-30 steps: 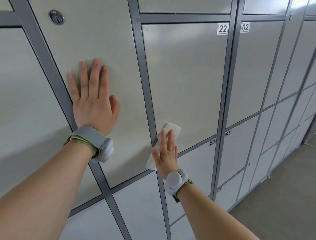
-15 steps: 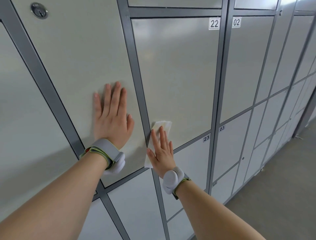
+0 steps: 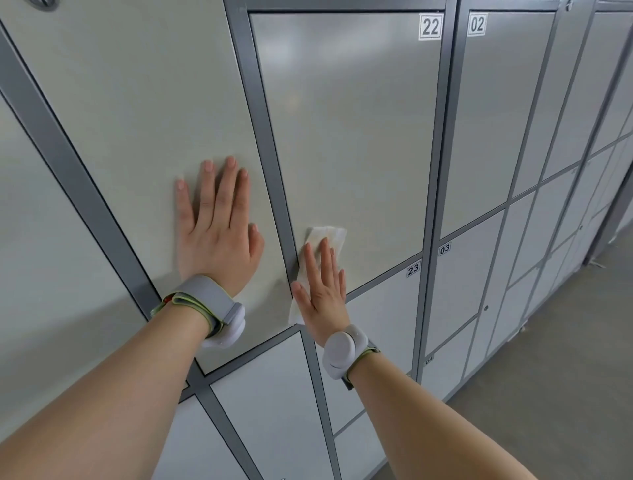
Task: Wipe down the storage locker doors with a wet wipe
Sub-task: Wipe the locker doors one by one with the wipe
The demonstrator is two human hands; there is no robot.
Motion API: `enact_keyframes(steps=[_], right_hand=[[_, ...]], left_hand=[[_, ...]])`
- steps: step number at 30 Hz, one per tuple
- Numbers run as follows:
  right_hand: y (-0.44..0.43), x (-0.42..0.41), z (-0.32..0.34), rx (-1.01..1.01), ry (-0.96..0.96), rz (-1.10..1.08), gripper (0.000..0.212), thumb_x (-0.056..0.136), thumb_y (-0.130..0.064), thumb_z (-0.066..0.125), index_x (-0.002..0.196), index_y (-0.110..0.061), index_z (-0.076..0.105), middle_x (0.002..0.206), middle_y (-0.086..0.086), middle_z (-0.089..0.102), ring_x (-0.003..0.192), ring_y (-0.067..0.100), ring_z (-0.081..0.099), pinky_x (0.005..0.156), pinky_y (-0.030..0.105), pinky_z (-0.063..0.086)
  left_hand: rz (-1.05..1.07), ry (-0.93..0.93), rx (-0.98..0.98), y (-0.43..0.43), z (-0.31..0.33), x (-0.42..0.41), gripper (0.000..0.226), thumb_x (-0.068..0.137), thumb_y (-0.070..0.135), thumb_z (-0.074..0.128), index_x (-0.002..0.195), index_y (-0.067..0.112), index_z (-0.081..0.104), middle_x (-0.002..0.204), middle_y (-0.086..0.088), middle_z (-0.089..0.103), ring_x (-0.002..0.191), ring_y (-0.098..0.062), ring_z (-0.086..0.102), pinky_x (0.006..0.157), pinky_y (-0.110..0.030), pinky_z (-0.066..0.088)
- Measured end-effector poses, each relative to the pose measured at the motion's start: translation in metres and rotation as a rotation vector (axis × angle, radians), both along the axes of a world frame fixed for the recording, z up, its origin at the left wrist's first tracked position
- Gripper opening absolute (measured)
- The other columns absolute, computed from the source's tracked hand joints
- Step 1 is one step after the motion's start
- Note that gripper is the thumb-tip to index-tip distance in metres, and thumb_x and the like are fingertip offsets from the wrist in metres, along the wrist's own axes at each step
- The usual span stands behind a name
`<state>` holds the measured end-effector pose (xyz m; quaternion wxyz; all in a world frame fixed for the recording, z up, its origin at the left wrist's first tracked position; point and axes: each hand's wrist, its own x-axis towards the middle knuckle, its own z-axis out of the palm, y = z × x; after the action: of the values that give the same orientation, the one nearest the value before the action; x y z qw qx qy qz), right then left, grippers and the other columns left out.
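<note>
A white wet wipe (image 3: 327, 236) lies pressed flat against the lower left corner of the pale grey locker door numbered 22 (image 3: 349, 130), overlapping the grey frame strip beside it. My right hand (image 3: 322, 291) holds the wipe against the door with flat, spread fingers. My left hand (image 3: 215, 233) rests flat and open on the neighbouring door to the left (image 3: 137, 113), holding nothing. Both wrists wear grey bands.
Grey metal frame strips (image 3: 263, 120) separate the doors. Doors marked 02 (image 3: 496, 120), 03 (image 3: 459, 284) and 23 (image 3: 387, 315) lie to the right and below. A lock (image 3: 42, 3) sits at the top left edge. Grey floor (image 3: 565, 394) runs along the lockers at the right.
My right hand has slid the wipe left and down to the bottom left corner of door 22. My left hand sits lower and further right on its door than before.
</note>
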<state>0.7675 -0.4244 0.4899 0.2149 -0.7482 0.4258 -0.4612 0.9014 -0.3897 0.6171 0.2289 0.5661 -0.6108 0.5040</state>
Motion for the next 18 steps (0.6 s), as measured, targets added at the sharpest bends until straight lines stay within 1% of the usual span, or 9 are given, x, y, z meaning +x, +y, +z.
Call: enact_keyframes(steps=[3,5,8,10,13,15,18], right_hand=[[0.0,-0.007,-0.018,0.115,-0.004,-0.035,0.065,0.082,-0.063,0.012,0.139,-0.045,-0.014,0.153,-0.015,-0.021,0.141,0.003,-0.022,0.115,0.036,-0.011],[-0.002,-0.013,-0.028,0.208,-0.014,-0.05,0.065,0.085,-0.058,0.019,0.138,-0.043,-0.015,0.155,-0.011,-0.02,0.143,0.006,-0.016,0.117,0.04,-0.007],[-0.007,-0.018,-0.023,0.281,-0.08,-0.077,0.065,0.093,-0.051,0.028,0.143,-0.038,-0.011,0.155,-0.009,-0.019,0.145,0.009,-0.006,0.117,0.038,-0.006],[-0.009,-0.015,-0.009,0.26,-0.133,-0.083,0.064,0.096,-0.048,0.03,0.147,-0.034,-0.006,0.156,-0.009,-0.018,0.145,0.009,-0.007,0.116,0.037,-0.008],[-0.011,-0.011,0.017,0.124,-0.152,-0.068,0.067,0.088,-0.052,0.023,0.148,-0.033,-0.002,0.156,-0.009,-0.016,0.143,0.006,-0.015,0.114,0.033,-0.01],[-0.012,-0.011,0.025,0.062,-0.152,-0.053,0.066,0.089,-0.051,0.022,0.147,-0.033,-0.002,0.157,-0.009,-0.015,0.142,0.005,-0.018,0.113,0.031,-0.011],[-0.016,-0.017,0.016,0.075,-0.134,-0.05,0.062,0.089,-0.051,0.023,0.143,-0.039,-0.006,0.154,-0.015,-0.016,0.142,0.004,-0.016,0.114,0.034,-0.009]], left_hand=[[0.011,-0.003,0.001,0.0,0.0,-0.001,0.066,0.085,0.02,0.044,0.145,0.0,0.027,0.154,-0.014,0.025,0.141,-0.034,0.012,0.115,-0.048,-0.009],[0.016,-0.007,-0.003,-0.001,-0.001,-0.001,0.066,0.084,0.02,0.044,0.145,0.0,0.027,0.154,-0.014,0.024,0.142,-0.033,0.011,0.115,-0.048,-0.009],[0.017,-0.008,-0.008,-0.001,-0.001,-0.002,0.066,0.085,0.02,0.043,0.145,0.0,0.026,0.154,-0.014,0.025,0.141,-0.033,0.011,0.115,-0.047,-0.01],[0.016,-0.006,-0.011,-0.002,-0.001,-0.001,0.065,0.085,0.02,0.043,0.145,0.0,0.026,0.154,-0.014,0.025,0.141,-0.034,0.011,0.115,-0.048,-0.009],[0.016,-0.001,-0.015,-0.002,-0.001,-0.001,0.065,0.086,0.019,0.043,0.145,0.0,0.026,0.154,-0.014,0.025,0.142,-0.034,0.011,0.115,-0.049,-0.008],[0.019,0.001,-0.015,-0.002,-0.001,-0.001,0.065,0.085,0.019,0.044,0.145,0.001,0.026,0.154,-0.014,0.025,0.142,-0.034,0.011,0.115,-0.049,-0.007],[0.032,0.006,-0.018,-0.002,-0.002,-0.003,0.065,0.085,0.019,0.044,0.145,0.001,0.027,0.154,-0.013,0.026,0.141,-0.033,0.012,0.115,-0.049,-0.007]])
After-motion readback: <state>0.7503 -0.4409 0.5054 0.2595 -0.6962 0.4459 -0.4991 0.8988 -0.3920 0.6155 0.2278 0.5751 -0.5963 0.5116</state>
